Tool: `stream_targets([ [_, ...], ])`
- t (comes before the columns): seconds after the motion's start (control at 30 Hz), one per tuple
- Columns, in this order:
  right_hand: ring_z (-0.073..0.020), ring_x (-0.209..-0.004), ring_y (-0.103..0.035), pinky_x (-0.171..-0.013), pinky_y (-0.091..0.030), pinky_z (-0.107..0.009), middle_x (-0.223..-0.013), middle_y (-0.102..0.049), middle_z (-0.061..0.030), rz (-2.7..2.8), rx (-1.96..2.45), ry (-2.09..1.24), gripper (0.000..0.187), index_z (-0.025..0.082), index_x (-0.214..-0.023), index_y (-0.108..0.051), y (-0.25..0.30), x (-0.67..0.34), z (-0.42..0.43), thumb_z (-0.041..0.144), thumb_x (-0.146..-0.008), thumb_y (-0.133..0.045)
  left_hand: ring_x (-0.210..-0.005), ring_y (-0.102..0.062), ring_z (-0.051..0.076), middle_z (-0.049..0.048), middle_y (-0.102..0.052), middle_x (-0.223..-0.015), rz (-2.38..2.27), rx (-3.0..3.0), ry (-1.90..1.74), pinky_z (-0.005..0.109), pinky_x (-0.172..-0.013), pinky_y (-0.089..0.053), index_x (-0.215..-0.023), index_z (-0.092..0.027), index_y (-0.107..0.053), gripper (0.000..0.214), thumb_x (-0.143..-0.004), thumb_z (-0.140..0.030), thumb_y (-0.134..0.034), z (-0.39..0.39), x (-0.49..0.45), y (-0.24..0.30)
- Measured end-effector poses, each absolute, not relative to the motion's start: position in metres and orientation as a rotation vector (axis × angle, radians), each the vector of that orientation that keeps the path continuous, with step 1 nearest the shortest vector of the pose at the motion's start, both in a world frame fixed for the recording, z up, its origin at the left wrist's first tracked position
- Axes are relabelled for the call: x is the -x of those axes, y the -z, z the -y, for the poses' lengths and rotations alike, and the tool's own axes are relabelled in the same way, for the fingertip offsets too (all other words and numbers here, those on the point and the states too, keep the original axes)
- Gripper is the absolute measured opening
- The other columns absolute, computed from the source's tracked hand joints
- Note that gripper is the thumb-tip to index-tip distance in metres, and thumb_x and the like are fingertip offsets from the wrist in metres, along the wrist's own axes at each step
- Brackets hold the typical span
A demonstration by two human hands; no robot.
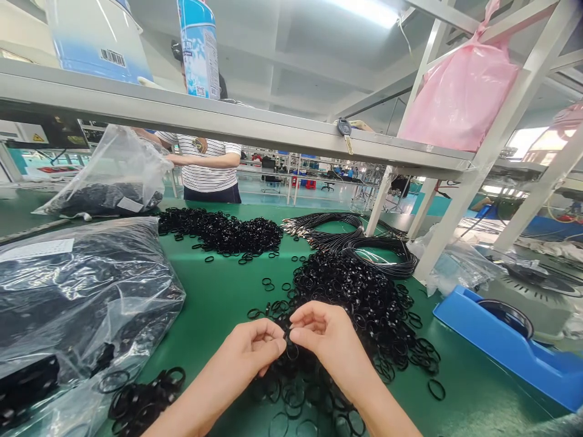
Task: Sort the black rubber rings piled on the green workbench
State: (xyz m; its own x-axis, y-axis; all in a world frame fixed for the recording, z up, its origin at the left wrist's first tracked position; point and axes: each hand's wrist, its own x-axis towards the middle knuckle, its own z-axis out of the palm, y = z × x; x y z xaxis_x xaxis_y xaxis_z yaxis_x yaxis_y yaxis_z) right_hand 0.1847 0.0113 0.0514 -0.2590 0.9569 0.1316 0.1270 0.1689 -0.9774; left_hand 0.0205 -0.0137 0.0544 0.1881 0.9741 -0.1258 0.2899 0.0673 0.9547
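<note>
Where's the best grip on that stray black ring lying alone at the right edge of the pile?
Pinch the stray black ring across its thin band from above, at its outer right arc. It lies flat on the green table, apart from the pile of rings, with bare mat on that side. Probably needs fingertips or a nail to lift it.

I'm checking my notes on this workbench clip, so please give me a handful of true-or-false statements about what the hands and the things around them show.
1. Both hands pinch a small black ring between them. True: left hand and right hand meet on the black ring.
2. The table is red. False: the table is green.
3. A blue tape dispenser sits at the right. True: blue tape dispenser.
4. The bag hanging from the frame is black. False: the hanging bag is pink.
5. The coiled cables lie in front of the hands' ring pile. False: the coiled cables lie behind the ring pile.
</note>
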Motion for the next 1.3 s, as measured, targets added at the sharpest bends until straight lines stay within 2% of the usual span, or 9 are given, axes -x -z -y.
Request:
stream_targets([
  [0.17, -0.0143, -0.069, -0.059, -0.065, -0.047, -0.025, -0.074, -0.066, -0.0011, 1.572, 1.053, -1.208, 0.013, 0.017, -0.079, -0.067, -0.05, -0.184, -0.011, 0.015, -0.066, -0.066, -0.051, -0.038, 0.011, -0.0074, -0.04, -0.054, -1.31, -1.515, -0.822, 0.022, -0.05, -0.027, -0.071, -0.018, -0.057, 0.021, -0.078, -0.037, -0.055, 0.015, -0.02, -0.054],
  [0.37, -0.0133, -0.067, -0.057, -0.063, -0.045, -0.023, -0.072, -0.065, 0.0007, 1.62, 1.064, -1.182, 0.009, 0.018, -0.075, -0.065, -0.05, -0.185, -0.01, 0.013, -0.067, -0.064, -0.051, -0.041, 0.01, -0.0029, -0.055, -0.062, -1.294, -1.542, -0.797, 0.022, -0.049, -0.029, -0.062, -0.017, -0.056, 0.018, -0.076, -0.027, -0.051, 0.018, -0.022, -0.058],
  [0.5, -0.0134, -0.068, -0.057, -0.063, -0.044, -0.023, -0.073, -0.064, 0.0013, 1.661, 1.084, -1.172, 0.009, 0.019, -0.075, -0.064, -0.052, -0.185, -0.009, 0.013, -0.068, -0.062, -0.05, -0.04, 0.01, -0.0034, -0.054, -0.059, -1.307, -1.548, -0.772, 0.022, -0.048, -0.03, -0.063, -0.017, -0.057, 0.016, -0.074, -0.026, -0.049, 0.017, -0.022, -0.055],
  [0.67, -0.0119, -0.066, -0.055, -0.061, -0.041, -0.022, -0.071, -0.062, 0.0027, 1.725, 1.152, -1.047, 0.009, 0.02, -0.071, -0.063, -0.056, -0.185, -0.008, 0.012, -0.069, -0.062, -0.049, -0.034, 0.01, -0.0059, -0.045, -0.053, -1.35, -1.466, -0.811, 0.021, -0.046, -0.027, -0.063, -0.017, -0.056, 0.014, -0.067, -0.03, -0.054, 0.01, -0.02, -0.048],
  [0.83, -0.0116, -0.063, -0.052, -0.059, -0.037, -0.023, -0.068, -0.059, 0.0023, 1.879, 1.262, -0.843, 0.01, 0.02, -0.063, -0.065, -0.059, -0.182, -0.002, 0.025, -0.072, -0.067, -0.049, -0.031, 0.009, -0.0074, -0.039, -0.05, -1.414, -1.408, -0.853, 0.021, -0.046, -0.026, -0.064, -0.016, -0.057, 0.021, -0.065, -0.037, -0.057, 0.008, -0.021, -0.049],
  [1.0, -0.0115, -0.063, -0.05, -0.058, -0.034, -0.022, -0.064, -0.059, 0.0019, 1.912, 1.262, -0.936, 0.012, 0.018, -0.066, -0.065, -0.055, -0.185, -0.005, 0.019, -0.075, -0.058, -0.048, -0.035, 0.009, -0.0071, -0.043, -0.052, -1.402, -1.408, -0.871, 0.021, -0.047, -0.026, -0.064, -0.017, -0.055, 0.024, -0.066, -0.04, -0.058, 0.01, -0.02, -0.054],
  [1.17, -0.011, -0.062, -0.048, -0.058, -0.035, -0.022, -0.063, -0.054, 0.0023, 1.743, 1.198, -1.185, 0.01, 0.016, -0.071, -0.062, -0.051, -0.195, -0.016, 0.022, -0.076, -0.056, -0.052, -0.038, 0.01, -0.0046, -0.053, -0.062, -1.463, -1.34, -0.955, 0.021, -0.05, -0.025, -0.067, -0.018, -0.051, 0.02, -0.076, -0.036, -0.05, 0.006, -0.008, -0.056],
  [1.3, -0.0106, -0.062, -0.048, -0.059, -0.037, -0.022, -0.062, -0.054, 0.0023, 1.679, 1.149, -1.263, 0.009, 0.015, -0.07, -0.062, -0.05, -0.198, -0.02, 0.021, -0.075, -0.058, -0.05, -0.037, 0.009, -0.0051, -0.052, -0.061, -1.427, -1.344, -0.915, 0.022, -0.05, -0.025, -0.074, -0.018, -0.053, 0.023, -0.078, -0.04, -0.051, 0.002, -0.004, -0.05],
])
